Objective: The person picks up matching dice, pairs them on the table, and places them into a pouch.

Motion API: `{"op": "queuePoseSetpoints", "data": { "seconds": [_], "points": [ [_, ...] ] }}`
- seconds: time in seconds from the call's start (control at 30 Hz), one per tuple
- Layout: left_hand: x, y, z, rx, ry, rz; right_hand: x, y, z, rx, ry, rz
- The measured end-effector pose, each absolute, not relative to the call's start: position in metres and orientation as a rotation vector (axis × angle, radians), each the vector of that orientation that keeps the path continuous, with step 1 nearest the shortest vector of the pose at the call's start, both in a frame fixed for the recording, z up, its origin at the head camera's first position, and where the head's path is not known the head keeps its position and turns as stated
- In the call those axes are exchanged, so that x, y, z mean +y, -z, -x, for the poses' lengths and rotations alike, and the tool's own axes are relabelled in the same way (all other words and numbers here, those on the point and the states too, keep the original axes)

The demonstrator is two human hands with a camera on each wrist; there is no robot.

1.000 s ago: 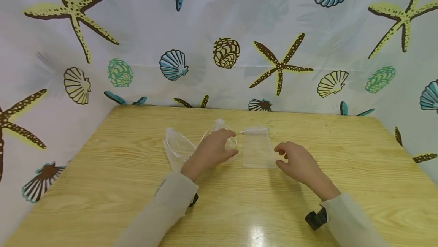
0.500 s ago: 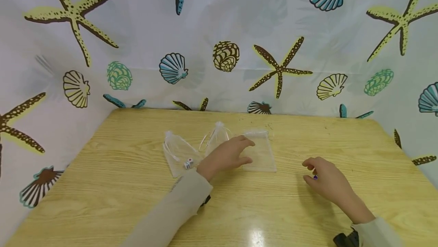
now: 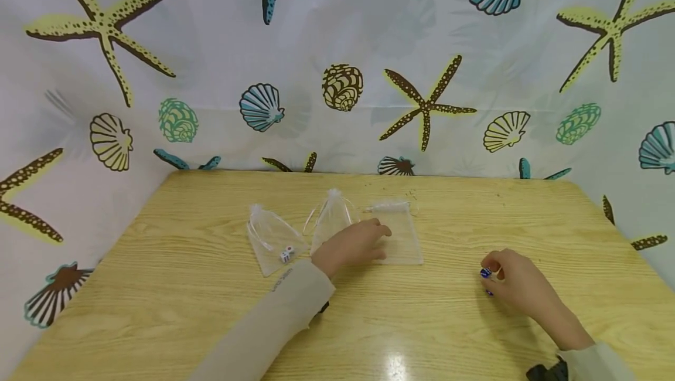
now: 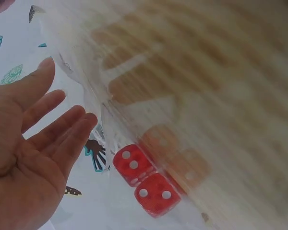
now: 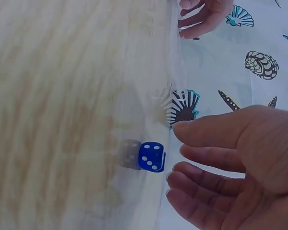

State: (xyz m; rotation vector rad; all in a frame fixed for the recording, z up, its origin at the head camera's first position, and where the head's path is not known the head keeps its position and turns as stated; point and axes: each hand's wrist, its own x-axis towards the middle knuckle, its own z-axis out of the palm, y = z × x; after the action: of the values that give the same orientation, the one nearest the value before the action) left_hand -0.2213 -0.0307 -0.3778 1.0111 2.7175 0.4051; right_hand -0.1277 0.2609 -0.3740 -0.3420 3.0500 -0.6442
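My left hand [image 3: 353, 243] is above the table between the middle organza drawstring bag [image 3: 331, 217] and the flat right bag [image 3: 405, 234]. In the left wrist view its fingers are extended and hold nothing. Two red dice [image 4: 157, 194] with white pips lie beside that hand; the head view hides them. White dice [image 3: 287, 254] show in the left organza bag [image 3: 266, 234]. Off to the right, my right hand [image 3: 519, 281] bends loosely over blue dice [image 3: 486, 273]. The right wrist view shows a blue die [image 5: 151, 156] on the table, apart from the fingertips.
The wooden table [image 3: 211, 310] meets a white cloth [image 3: 306, 35] printed with starfish and shells at its back and sides. All three bags lie in a row near the table's middle. A dark wrist camera [image 3: 548, 369] sits at the right cuff.
My right hand has moved right, away from the flat bag, to the blue dice. My left hand has shifted right, uncovering the left bag's white dice and covering part of the flat bag.
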Motion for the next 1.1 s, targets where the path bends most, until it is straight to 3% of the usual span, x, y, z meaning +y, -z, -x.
{"op": "queuePoseSetpoints", "data": {
  "seconds": [1.1],
  "points": [
    [-0.029, 0.375, 0.216, 2.756, -0.165, -1.109, 0.272, 0.388, 0.123, 3.034, 0.646, 0.374]
  ]
}}
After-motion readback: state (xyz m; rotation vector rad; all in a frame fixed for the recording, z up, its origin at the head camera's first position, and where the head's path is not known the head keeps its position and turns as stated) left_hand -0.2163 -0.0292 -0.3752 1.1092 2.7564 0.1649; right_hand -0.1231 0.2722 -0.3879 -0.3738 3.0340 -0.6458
